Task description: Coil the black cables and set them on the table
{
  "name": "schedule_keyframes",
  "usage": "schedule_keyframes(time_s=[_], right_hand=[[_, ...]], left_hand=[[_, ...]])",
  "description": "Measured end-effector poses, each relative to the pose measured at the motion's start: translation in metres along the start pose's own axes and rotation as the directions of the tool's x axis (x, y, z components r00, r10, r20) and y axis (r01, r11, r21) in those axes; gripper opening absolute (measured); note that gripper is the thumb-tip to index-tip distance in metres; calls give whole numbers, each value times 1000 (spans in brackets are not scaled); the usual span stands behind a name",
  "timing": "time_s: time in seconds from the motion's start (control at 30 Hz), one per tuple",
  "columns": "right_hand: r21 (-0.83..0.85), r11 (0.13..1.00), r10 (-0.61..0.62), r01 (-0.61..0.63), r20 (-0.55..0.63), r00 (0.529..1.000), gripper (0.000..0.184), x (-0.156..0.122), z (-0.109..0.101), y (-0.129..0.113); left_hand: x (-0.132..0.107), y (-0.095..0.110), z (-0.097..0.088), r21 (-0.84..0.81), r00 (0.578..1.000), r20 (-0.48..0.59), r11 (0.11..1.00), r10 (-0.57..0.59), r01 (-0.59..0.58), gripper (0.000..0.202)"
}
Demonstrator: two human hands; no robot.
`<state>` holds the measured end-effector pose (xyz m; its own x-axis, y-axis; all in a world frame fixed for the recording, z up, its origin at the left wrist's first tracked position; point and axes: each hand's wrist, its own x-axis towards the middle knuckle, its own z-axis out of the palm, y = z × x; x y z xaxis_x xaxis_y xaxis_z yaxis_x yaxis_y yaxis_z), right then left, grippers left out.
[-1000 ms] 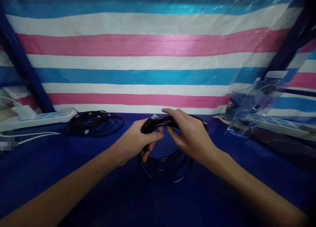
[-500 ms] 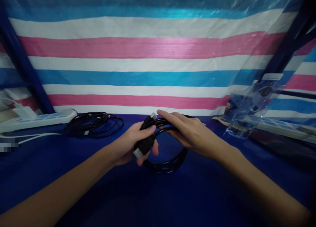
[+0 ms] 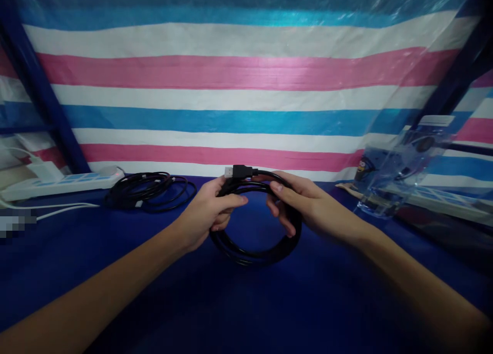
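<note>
A black cable (image 3: 254,259) is wound into a round coil, held upright between my two hands above the blue table. One plug with a black housing and a silver flat metal tip (image 3: 242,172) lies across the top of the loop, pointing left. My left hand (image 3: 211,210) grips the coil's left side, its thumb reaching toward the middle. On the right, my right hand (image 3: 298,194) holds the coil at its upper right, thumb in front and fingers curled through the loop. The other end of the cable cannot be made out.
Another coiled black cable (image 3: 150,189) lies at the left back, beside a white power strip (image 3: 77,183) with a charger (image 3: 46,171). A clear plastic bag (image 3: 389,177) stands at the right back, near a second power strip (image 3: 442,202). Striped sheeting (image 3: 215,120) closes off the back.
The plug has turned and now lies along the top of the loop. My right hand has closed around the coil's right side, and the left hand's grip has shifted.
</note>
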<state>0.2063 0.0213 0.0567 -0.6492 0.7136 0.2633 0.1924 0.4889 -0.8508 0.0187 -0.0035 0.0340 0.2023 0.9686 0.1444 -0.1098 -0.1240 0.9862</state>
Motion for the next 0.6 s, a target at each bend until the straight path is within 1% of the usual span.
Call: schedule_keyframes(time_s=[0.03, 0.07, 0.1, 0.13, 0.2, 0.23, 0.27, 0.33, 0.4, 0.43, 0.5, 0.53, 0.6], right_hand=[[-66, 997, -29, 27, -28, 999, 32, 0, 1, 1], [-168, 983, -84, 72, -64, 994, 31, 0, 2, 2], [-290, 948, -163, 129, -95, 982, 30, 0, 4, 4], [-413, 891, -252, 187, -108, 962, 30, 0, 5, 7], [-595, 761, -387, 259, -95, 917, 35, 1, 9, 14], [-646, 712, -427, 275, -87, 900, 39, 1, 10, 17], [-679, 679, -453, 279, -88, 887, 45, 1, 12, 19], [-712, 648, -485, 270, -113, 867, 53, 0, 16, 20], [-703, 663, -488, 256, -147, 860, 52, -1, 19, 17], [-680, 693, -463, 241, -163, 871, 48, -1, 21, 14], [-598, 778, -365, 195, -177, 914, 33, -1, 22, 8], [-541, 824, -310, 169, -180, 934, 26, 0, 22, 6], [-399, 911, -208, 108, -215, 954, 17, 2, 19, 5]], left_hand=[[0, -1, 0, 54, 997, -69, 998, 44, -41, 32], [1, -1, 0, 108, 986, -139, 991, 95, -81, 31], [1, -1, 0, 157, 969, -199, 981, 146, -115, 28], [1, -1, -1, 199, 952, -239, 969, 191, -145, 25], [2, 0, -2, 262, 928, -265, 946, 262, -192, 22], [2, 1, -3, 283, 922, -261, 936, 284, -208, 22], [2, 3, -4, 305, 922, -249, 928, 297, -216, 21], [1, 5, -4, 360, 931, -209, 908, 301, -213, 18], [1, 7, -2, 430, 940, -150, 876, 306, -216, 15], [1, 8, -1, 458, 942, -119, 859, 313, -227, 16], [0, 10, 0, 472, 948, -70, 847, 311, -244, 23], [-1, 11, -1, 456, 958, -46, 859, 284, -233, 28], [0, 12, -5, 401, 984, 17, 900, 176, -168, 31]])
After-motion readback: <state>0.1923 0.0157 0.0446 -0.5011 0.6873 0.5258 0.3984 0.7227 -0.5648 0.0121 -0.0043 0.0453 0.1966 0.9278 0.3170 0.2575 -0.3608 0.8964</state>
